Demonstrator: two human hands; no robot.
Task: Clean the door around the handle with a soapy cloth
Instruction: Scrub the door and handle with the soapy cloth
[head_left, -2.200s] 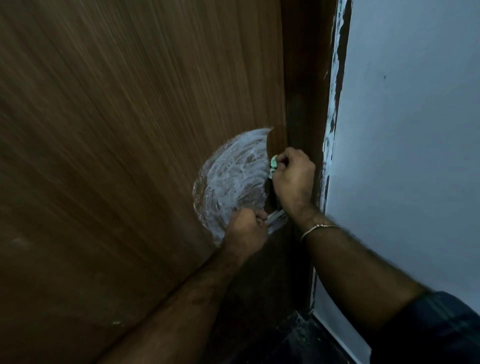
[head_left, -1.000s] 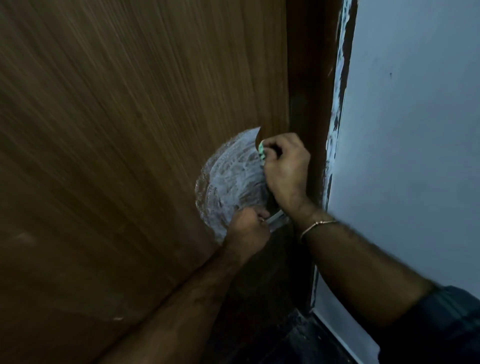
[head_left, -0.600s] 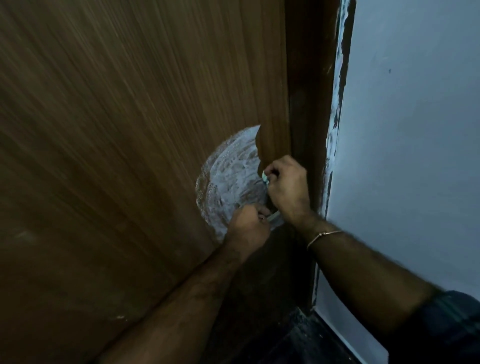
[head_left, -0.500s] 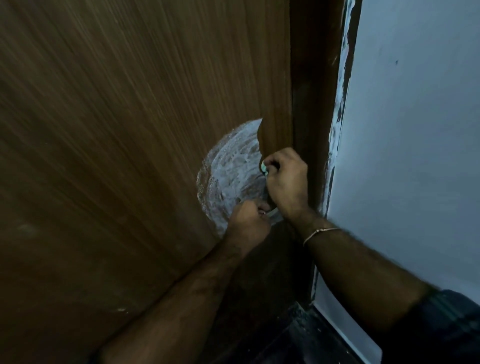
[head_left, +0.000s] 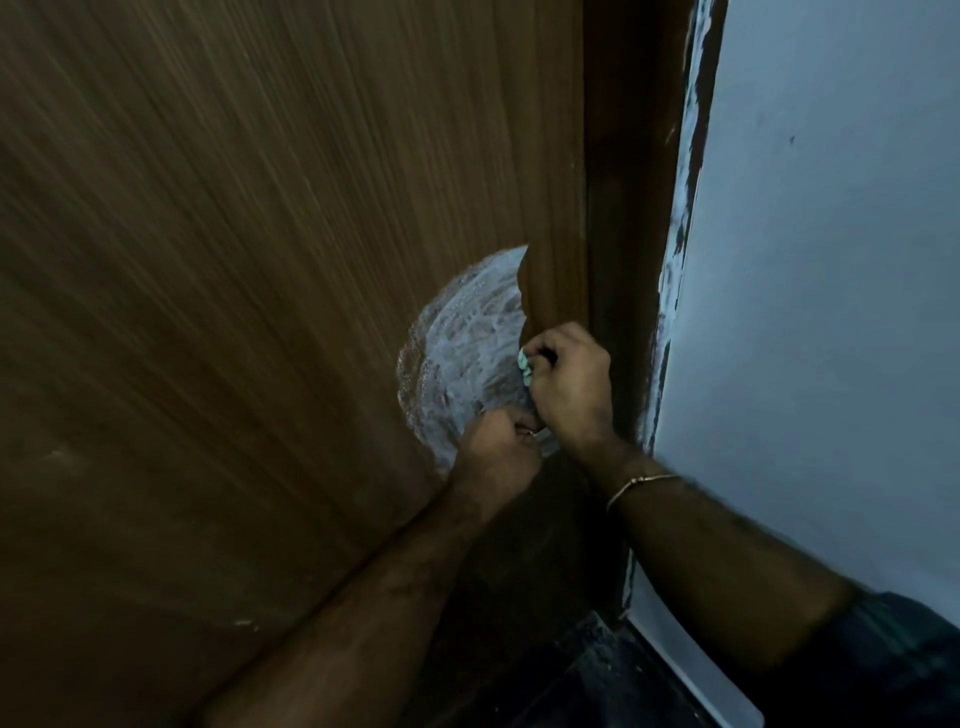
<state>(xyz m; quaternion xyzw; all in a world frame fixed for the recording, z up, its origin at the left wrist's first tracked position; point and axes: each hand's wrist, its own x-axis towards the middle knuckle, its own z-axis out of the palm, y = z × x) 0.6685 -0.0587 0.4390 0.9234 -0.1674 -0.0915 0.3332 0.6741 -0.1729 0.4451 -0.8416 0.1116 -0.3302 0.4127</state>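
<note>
Soapy scrub beside the door handle

Your right hand (head_left: 569, 382) has its fingers closed on the small pale-green cloth (head_left: 525, 366), pressing it to the brown wood-grain door (head_left: 260, 312) at the edge of the white soap patch (head_left: 462, 353). Your left hand (head_left: 498, 452) is fisted just below, apparently on the hidden handle. Suds could make that grip slip, and the two knuckles may collide.

Dim, soft-focus view, wide-angle edge distortion
</note>
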